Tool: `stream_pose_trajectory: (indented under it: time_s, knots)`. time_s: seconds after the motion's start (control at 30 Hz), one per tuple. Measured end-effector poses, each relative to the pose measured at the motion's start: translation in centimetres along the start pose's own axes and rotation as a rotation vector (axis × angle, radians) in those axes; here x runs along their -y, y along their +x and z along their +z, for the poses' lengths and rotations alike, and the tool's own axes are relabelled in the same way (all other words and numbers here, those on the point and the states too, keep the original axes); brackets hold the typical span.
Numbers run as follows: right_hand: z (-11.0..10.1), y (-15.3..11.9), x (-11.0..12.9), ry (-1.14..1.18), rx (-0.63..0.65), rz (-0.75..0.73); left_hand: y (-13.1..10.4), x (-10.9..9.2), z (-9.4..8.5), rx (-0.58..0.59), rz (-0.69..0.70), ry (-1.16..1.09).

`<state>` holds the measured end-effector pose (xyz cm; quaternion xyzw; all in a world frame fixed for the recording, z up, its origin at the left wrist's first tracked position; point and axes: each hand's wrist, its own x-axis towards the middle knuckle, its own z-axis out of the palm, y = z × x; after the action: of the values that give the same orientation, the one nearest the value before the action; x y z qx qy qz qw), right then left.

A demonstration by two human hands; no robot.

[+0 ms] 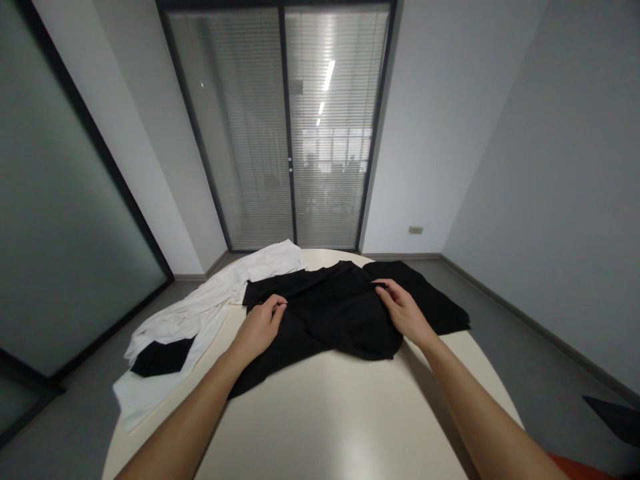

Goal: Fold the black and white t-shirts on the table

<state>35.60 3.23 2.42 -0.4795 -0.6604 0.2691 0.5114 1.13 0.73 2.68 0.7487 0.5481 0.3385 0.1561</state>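
Observation:
A black garment (pixel 335 313) lies spread and wrinkled across the middle of the pale table. Its left part is pinched between the thumb and fingers of my left hand (pixel 260 327). On the other side, my right hand (pixel 403 310) grips the garment's upper right edge between thumb and fingers. The cloth between my hands is loosely creased, and its lower left end runs under my left forearm.
White clothing (pixel 215 293) with a black patch (pixel 163 357) lies along the table's left edge. Folded black cloth (pixel 430 297) sits at the right edge. The rounded table (pixel 320 420) faces glass doors (pixel 290 133). A dark object (pixel 617 417) shows at the lower right.

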Motion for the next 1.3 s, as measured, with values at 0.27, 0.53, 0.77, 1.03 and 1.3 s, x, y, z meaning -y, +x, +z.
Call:
stream_pose_trajectory:
  time_s: [0.27, 0.53, 0.77, 1.03, 1.3]
  knots:
    - [0.2, -0.8, 2.0, 0.236, 0.09, 0.191, 0.2, 0.5, -0.1, -0.082, -0.033, 0.039]
    - [-0.5, -1.9, 1.0, 0.163, 0.568, 0.15, 0.3, 1.6, 0.0, -0.121, -0.173, 0.105]
    - [-0.3, -0.8, -0.6, -0.08, 0.219, 0.009, 0.3, 1.8, 0.0, -0.163, -0.135, 0.057]
    - [-1.0, -1.0, 1.3, -0.15, 0.05, -0.01, 0.4, 1.3, -0.1, -0.065, -0.082, -0.061]
    - [-2.4, -1.1, 1.4, -0.148, 0.284, 0.065, -1.1, -1.7, -0.6, 0.419, 0.114, -0.198]
